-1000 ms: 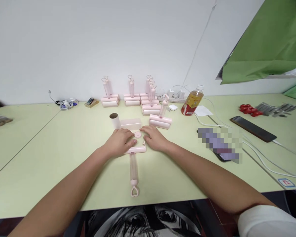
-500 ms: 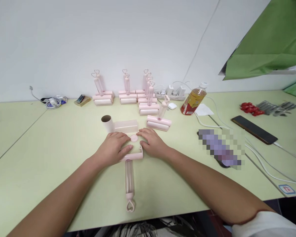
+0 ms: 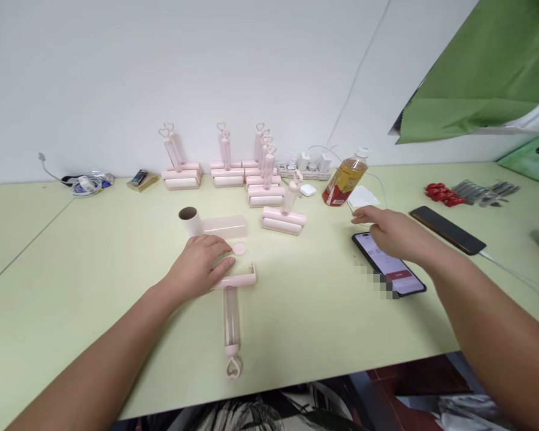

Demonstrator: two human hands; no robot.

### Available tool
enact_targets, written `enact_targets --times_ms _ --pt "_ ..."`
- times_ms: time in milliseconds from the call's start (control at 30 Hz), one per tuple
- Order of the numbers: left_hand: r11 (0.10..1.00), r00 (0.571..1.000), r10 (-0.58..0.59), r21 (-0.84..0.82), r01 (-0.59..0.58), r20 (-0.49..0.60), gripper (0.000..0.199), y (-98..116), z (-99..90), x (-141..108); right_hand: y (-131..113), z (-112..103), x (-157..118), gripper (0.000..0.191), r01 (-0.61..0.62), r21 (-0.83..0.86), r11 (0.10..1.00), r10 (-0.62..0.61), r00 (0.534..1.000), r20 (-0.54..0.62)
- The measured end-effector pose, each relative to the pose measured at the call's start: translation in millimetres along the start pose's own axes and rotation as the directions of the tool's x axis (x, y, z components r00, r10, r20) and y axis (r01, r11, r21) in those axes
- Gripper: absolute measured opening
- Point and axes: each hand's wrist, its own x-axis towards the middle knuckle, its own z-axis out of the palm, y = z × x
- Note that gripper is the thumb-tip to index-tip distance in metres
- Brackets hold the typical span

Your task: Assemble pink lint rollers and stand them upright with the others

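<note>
My left hand (image 3: 198, 266) rests open over the left end of a pink roller frame (image 3: 239, 279), whose clear handle (image 3: 232, 317) with a heart-shaped loop points toward me. Beyond the fingers lie a small pink disc (image 3: 239, 248) and a pale pink rectangular cover (image 3: 227, 226). A white roll (image 3: 190, 220) with a brown core stands beside the cover. My right hand (image 3: 393, 234) hovers with fingers apart over the upper part of a lit phone (image 3: 397, 270) and holds nothing.
Several finished-looking pink rollers (image 3: 266, 194) stand along the wall near a power strip (image 3: 312, 174). A drink bottle (image 3: 345, 179) leans beside white paper (image 3: 363, 196). Farther right are a dark phone (image 3: 449, 230), red-handled items (image 3: 444, 194) and cables.
My right hand has left the roller frame and moved right to above the lit phone. My left hand stays by the frame. The view has shifted slightly.
</note>
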Motion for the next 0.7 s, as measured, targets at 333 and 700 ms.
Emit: enact_targets --times_ms 333,700 --pt "1.0 1.0 -0.015 0.008 0.015 -0.022 0.031 -4 2.3 1 43 27 -22 0.062 0.029 -0.013 0.999 -0.028 0.998 0.064" --pt "0.999 0.998 -0.032 -0.001 0.032 -0.047 0.032 -6 2.0 1 47 28 -53 0.046 0.044 0.021 0.999 -0.045 0.999 0.012"
